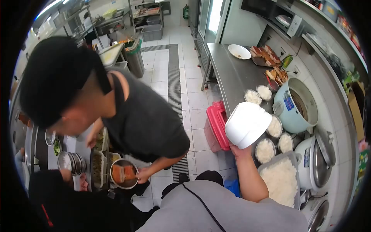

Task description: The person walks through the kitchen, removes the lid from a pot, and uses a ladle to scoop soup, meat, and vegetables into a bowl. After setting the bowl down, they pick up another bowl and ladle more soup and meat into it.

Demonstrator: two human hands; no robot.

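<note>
In the head view, the person's right hand (242, 152) grasps a white stack (247, 123) of what look like nested bowls. The palm is at the lower end and most fingers are hidden behind, so how firmly they press cannot be told. The left hand is out of view, and its grip cannot be told.

The stack is tilted, above the aisle-side edge of the bench (232, 71). Beyond it, toward the far end of that edge, stand two rice bowls (253, 97); others stand between the stack and the wall-side edge, near the blue cooker (283, 104). At the bench's near end lies a tray (297, 181) of rice. A plate (239, 52) sits by the far edge, with meat (266, 55) toward the far wall-side corner. Below the aisle-side edge is a red box (218, 121).

To hold the stack well, the hand should support its lower end squarely, since the lean could let the nested pieces slide apart. A second hand against the upper end would probably steady it. Clearance over the filled bowls matters, as a low swing could brush the rice. The elbow is best tucked in on the aisle side: a co-worker (143, 112) bends there, holding a pan (131, 180).
</note>
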